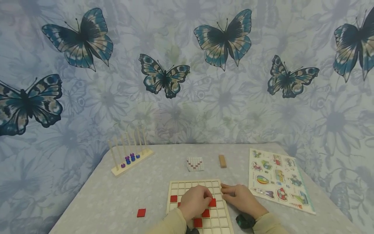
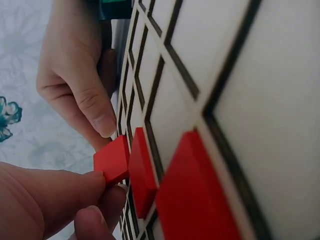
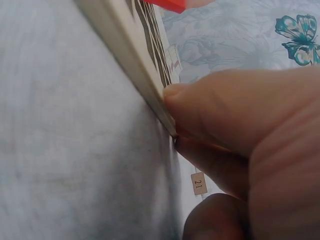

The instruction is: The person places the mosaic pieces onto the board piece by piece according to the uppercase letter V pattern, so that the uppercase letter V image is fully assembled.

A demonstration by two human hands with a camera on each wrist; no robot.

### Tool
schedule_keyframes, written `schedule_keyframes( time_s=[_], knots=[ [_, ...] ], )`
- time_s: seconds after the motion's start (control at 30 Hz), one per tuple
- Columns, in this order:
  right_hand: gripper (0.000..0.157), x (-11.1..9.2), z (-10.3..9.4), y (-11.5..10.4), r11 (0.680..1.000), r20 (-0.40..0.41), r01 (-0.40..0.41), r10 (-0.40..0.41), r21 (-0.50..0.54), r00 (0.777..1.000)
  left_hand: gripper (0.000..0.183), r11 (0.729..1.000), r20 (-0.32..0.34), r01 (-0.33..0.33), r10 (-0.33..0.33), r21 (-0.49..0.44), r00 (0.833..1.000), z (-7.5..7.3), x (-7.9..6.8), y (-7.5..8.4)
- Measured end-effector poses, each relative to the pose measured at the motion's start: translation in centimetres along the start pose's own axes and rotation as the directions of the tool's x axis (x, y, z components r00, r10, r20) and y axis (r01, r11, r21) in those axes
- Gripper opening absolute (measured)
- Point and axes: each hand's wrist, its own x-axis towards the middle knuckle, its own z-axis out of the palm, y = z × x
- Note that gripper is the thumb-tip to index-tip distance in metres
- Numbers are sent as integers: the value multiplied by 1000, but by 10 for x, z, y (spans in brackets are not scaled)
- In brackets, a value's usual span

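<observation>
A wooden grid board [image 1: 218, 223] with pale square cells lies on the table in front of me. Between thumb and fingertips, my left hand [image 1: 195, 201] pinches a red square tile [image 2: 112, 159] tilted close over the cells. Other red tiles sit in a diagonal below it, among them one tile [image 1: 205, 213] and another [image 1: 198, 223]; a further tile [image 1: 173, 198] is at the board's left side. My right hand [image 1: 242, 199] grips the board's right edge, thumb [image 3: 192, 102] at the upper rim and a finger below. My left hand partly covers the middle cells.
A loose red tile [image 1: 141, 213] lies left of the board. Behind stand a peg rack [image 1: 132, 164] with purple and blue beads, a small patterned grid card [image 1: 195, 164] and a wooden block [image 1: 222, 161]. A picture puzzle board [image 1: 280, 182] lies to the right.
</observation>
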Motion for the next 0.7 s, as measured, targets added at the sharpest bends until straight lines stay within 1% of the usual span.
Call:
schedule_keyframes(
  time_s=[0.13,0.2,0.33,0.5,0.6,0.7],
  knots=[
    [34,0,1,0,1000,2,2,-2,2,1000,10,999,-18,-17,17,30,1000,1,-3,0],
    [34,1,-1,0,1000,-1,12,-12,-10,1000,10,999,-25,-28,29,41,999,0,-2,0],
    [34,-1,-1,0,1000,-2,25,-25,-19,1000,10,996,-28,-37,39,84,999,1,-1,-1],
    [35,-2,-2,0,1000,1,31,-31,-4,1000,10,989,-24,-47,51,139,998,3,0,-1],
    [36,-2,-2,0,999,5,35,-35,-5,999,9,974,-8,-67,71,214,997,3,0,0],
    [36,-2,-2,0,999,5,43,-43,-12,999,9,945,10,-97,99,313,995,2,0,3]
  ],
)
